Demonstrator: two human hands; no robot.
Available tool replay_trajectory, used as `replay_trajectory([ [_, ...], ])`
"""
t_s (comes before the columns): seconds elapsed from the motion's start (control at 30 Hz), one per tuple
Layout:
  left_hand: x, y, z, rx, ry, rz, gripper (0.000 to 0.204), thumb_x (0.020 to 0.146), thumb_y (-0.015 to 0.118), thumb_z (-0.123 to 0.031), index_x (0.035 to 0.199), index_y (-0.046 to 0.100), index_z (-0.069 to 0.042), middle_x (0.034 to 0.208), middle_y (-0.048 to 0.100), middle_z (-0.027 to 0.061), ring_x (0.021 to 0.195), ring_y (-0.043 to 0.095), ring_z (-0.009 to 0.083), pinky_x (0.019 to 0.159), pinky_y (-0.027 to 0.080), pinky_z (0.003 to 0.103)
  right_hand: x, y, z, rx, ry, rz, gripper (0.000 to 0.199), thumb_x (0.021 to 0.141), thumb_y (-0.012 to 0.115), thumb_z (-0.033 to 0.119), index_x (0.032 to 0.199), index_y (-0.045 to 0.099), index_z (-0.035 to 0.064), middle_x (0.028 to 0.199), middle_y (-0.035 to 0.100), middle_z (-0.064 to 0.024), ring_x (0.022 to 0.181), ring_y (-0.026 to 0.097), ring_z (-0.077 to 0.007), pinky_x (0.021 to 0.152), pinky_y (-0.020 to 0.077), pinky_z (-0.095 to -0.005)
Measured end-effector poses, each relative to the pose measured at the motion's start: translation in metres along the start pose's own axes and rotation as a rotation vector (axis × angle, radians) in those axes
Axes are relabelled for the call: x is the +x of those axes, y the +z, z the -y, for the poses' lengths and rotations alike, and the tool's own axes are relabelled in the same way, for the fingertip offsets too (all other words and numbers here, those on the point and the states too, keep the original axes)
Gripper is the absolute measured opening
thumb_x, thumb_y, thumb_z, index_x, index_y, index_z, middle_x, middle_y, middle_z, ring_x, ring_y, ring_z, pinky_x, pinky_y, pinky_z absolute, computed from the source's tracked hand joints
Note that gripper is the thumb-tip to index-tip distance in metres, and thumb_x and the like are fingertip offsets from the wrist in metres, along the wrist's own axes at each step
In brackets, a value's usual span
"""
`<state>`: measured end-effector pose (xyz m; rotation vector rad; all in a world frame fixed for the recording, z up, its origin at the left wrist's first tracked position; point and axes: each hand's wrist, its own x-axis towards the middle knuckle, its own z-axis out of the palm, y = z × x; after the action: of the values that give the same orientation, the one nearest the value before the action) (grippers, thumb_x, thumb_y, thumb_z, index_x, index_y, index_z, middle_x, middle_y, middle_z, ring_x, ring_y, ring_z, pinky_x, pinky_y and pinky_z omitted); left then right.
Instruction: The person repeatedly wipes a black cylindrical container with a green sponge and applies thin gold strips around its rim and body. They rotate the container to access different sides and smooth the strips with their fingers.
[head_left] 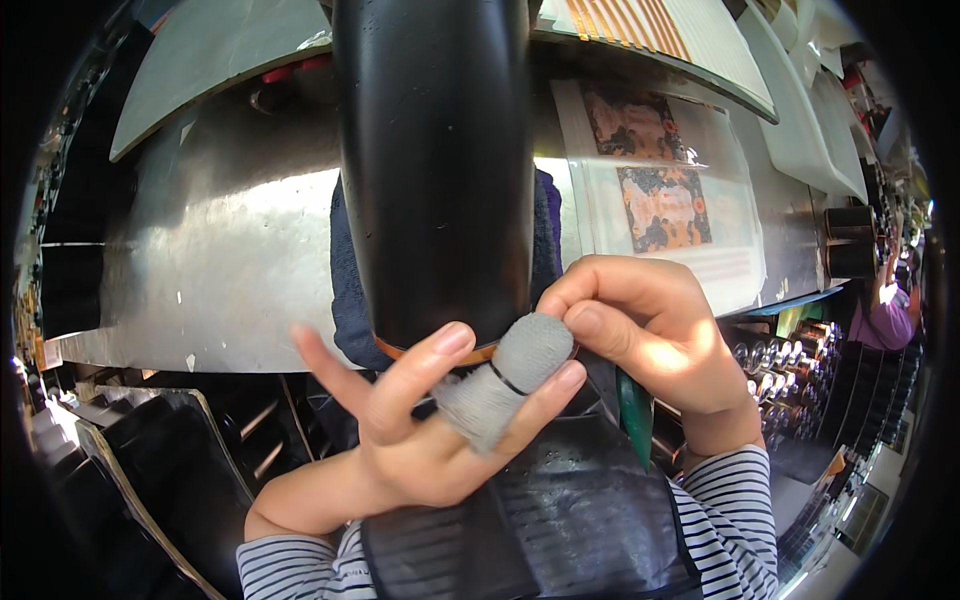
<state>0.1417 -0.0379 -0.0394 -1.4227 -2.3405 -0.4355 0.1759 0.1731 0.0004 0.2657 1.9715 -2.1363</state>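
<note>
A large glossy black cylinder [440, 180] with an orange-brown rim at its near end lies in front of me on a dark towel [350, 260]. My left hand [430, 430] is at that near end, its fingers spread. One of its fingers wears a grey cloth finger cover [535, 350] with a thin black band round it. The left thumb lies along the cover's right side. Beside the cover's tip, my right hand [650, 330] has thumb and forefinger pinched together. Whatever is between them, if anything, is hidden.
A metal worktable [240, 260] carries the towel. Clear sheets with orange-and-grey patterned prints [665, 205] lie to the right. Raised boards [230, 60] span the back, and a white bin [810, 110] stands far right. Dark racks [150, 470] are at lower left. Another person [885, 320] is at far right.
</note>
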Motion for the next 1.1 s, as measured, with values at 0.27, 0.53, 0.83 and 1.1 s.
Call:
replay_trajectory([
  [0.27, -0.005, 0.010, 0.027, -0.395, -0.431, -0.072, 0.071, 0.079, 0.073, -0.017, 0.136, 0.040, 0.010, 0.115, 0.062, 0.0177, 0.114, 0.057, 0.0382, 0.110, 0.009, 0.065, 0.012, 0.004, -0.002, -0.225, -0.049, 0.026, 0.017, 0.084, 0.073, 0.013, 0.079, 0.062, 0.0013, 0.068, 0.057, 0.0026, 0.059, 0.045, -0.0018, 0.052, 0.0357, -0.0197],
  [0.53, -0.025, -0.017, 0.002, -0.049, -0.160, 0.106, 0.044, 0.083, 0.068, -0.011, 0.122, 0.062, -0.031, 0.126, 0.046, 0.0140, 0.133, 0.032, 0.0319, 0.102, -0.002, 0.076, 0.005, 0.001, -0.001, -0.052, 0.059, 0.009, 0.014, 0.091, 0.064, 0.012, 0.090, 0.064, -0.0011, 0.074, 0.059, -0.0008, 0.067, 0.052, -0.0053, 0.061, 0.0425, -0.0204],
  [0.83, 0.012, 0.014, 0.024, -0.379, -0.390, -0.140, 0.065, 0.077, 0.074, -0.015, 0.133, 0.048, 0.004, 0.127, 0.051, 0.0272, 0.126, 0.047, 0.0378, 0.108, 0.010, 0.069, 0.001, 0.004, -0.002, -0.058, 0.080, -0.033, 0.012, 0.088, 0.068, 0.012, 0.087, 0.064, 0.0008, 0.074, 0.060, 0.0028, 0.065, 0.050, -0.0010, 0.058, 0.0405, -0.0180],
  [1.1, -0.047, 0.008, 0.005, -0.401, -0.483, -0.087, 0.049, 0.082, 0.065, -0.005, 0.129, 0.055, -0.003, 0.131, 0.050, 0.0278, 0.132, 0.037, 0.0439, 0.108, 0.002, 0.069, 0.004, 0.012, -0.004, -0.191, -0.090, 0.002, 0.013, 0.086, 0.070, 0.014, 0.087, 0.064, 0.0023, 0.072, 0.061, -0.0007, 0.062, 0.053, -0.0055, 0.056, 0.0428, -0.0204],
])
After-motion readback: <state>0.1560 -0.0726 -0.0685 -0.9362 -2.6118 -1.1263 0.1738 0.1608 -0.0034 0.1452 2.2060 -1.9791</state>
